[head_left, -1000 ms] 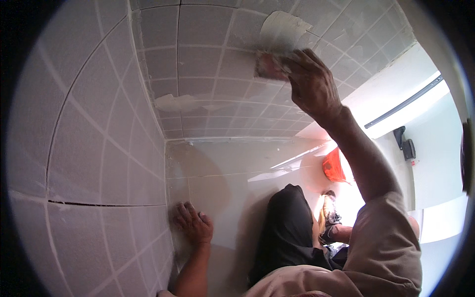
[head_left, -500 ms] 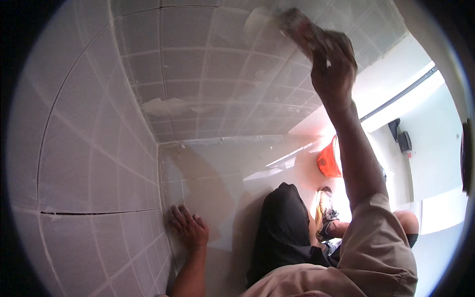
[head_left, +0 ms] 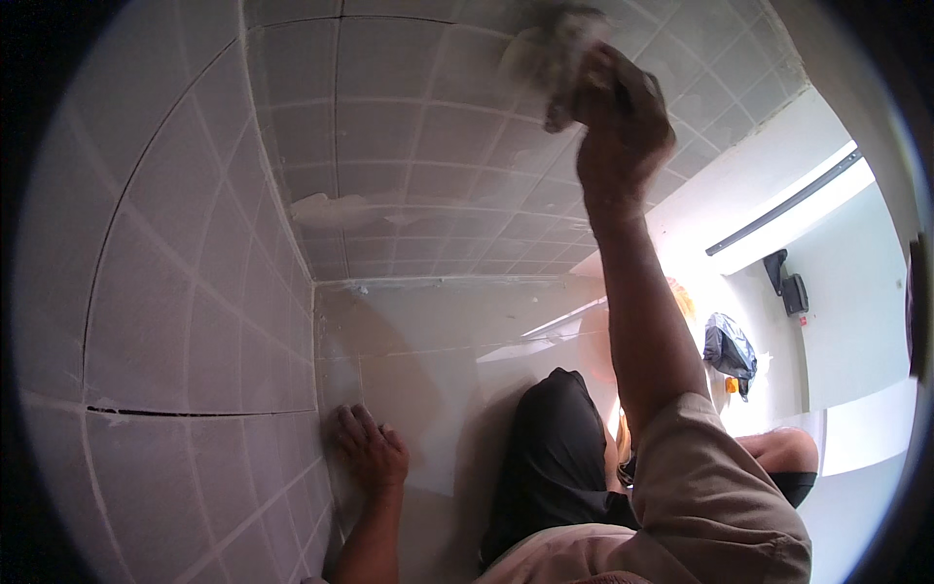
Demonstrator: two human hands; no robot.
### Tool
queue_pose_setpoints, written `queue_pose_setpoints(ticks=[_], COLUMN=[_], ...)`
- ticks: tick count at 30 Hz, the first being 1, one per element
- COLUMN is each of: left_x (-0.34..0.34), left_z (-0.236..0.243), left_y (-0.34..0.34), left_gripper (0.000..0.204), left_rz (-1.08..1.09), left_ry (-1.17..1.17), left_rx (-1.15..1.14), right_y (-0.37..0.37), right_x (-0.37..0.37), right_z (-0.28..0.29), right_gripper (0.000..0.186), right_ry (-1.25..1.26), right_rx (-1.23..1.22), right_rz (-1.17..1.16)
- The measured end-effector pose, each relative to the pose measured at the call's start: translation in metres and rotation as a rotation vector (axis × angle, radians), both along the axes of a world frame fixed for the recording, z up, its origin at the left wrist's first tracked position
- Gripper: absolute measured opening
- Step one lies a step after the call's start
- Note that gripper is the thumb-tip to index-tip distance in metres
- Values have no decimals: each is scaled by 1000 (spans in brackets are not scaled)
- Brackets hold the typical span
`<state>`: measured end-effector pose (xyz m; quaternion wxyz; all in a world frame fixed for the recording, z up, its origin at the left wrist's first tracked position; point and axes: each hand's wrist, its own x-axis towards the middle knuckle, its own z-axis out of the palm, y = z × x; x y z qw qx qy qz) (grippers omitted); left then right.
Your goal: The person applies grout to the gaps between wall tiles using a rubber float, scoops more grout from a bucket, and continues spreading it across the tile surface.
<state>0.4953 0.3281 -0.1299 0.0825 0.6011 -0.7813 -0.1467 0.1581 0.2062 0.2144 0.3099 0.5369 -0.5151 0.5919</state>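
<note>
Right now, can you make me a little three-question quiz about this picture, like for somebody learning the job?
1. Which bare hand grips the blurred, greyish hand tool at the grey tile wall marked with pale lines?
2. True or false: the bare left hand is holding a tool too.
3. In the picture, where is the off-white, uneven smear on that wall?
a) Lower and left of the tool
b) Higher and right of the tool
c) Directly above the tool

Key:
1. The right hand.
2. False; it holds nothing.
3. a
</note>
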Motion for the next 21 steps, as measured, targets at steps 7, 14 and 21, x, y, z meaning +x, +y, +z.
queue_pose_setpoints(ticks=[7,14,21], left_x=[3,3,3], left_z=[-10,-7,-2], left_y=[0,2,1], left_gripper=[62,63,65], left_rz=[-9,-5,-22], left_ry=[-117,-94,-47], left_rx=[-127,-129,-89], right_y=[-42,-37,-45], right_x=[66,61,55], right_z=[-3,18,58], right_gripper=[20,35,17], right_ry=[488,795,798], right_rx=[340,553,449], right_rz=[185,12,-63])
